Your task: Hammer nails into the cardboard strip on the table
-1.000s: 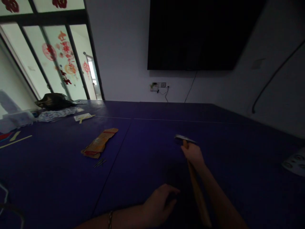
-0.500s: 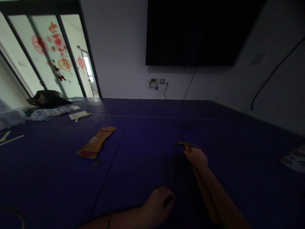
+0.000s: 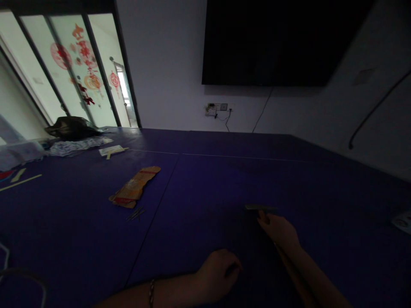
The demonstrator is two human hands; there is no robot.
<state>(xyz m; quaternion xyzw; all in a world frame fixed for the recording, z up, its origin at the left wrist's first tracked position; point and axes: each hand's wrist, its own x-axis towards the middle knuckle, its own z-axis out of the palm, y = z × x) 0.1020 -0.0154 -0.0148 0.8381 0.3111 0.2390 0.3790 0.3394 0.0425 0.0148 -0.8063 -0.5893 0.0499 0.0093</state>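
My right hand [image 3: 280,231] is wrapped round a hammer [image 3: 255,207], gripping its handle close under the metal head. The handle runs back beneath my forearm. Nearer to me, my left hand [image 3: 220,273] rests low over the purple surface [image 3: 205,192], its fingers curled in and pinched; whatever they hold, if anything, is too dark to make out. A braided bracelet circles that wrist. To the left lie several thin nails [image 3: 136,213], in a small heap just below a torn piece of brown cardboard [image 3: 136,187].
A white packet with pale strips [image 3: 111,151] lies at the far left, by a black plastic bag [image 3: 72,127]. More pale strips [image 3: 21,182] are at the left edge. A pale cable [image 3: 25,273] curves at lower left. Patterned material [image 3: 403,222] sits far right. Behind is a wall-mounted television [image 3: 266,42].
My right hand and the hammer have come down and nearer to me. The left hand keeps its curled shape in almost the same place. The whole view has shifted slightly.
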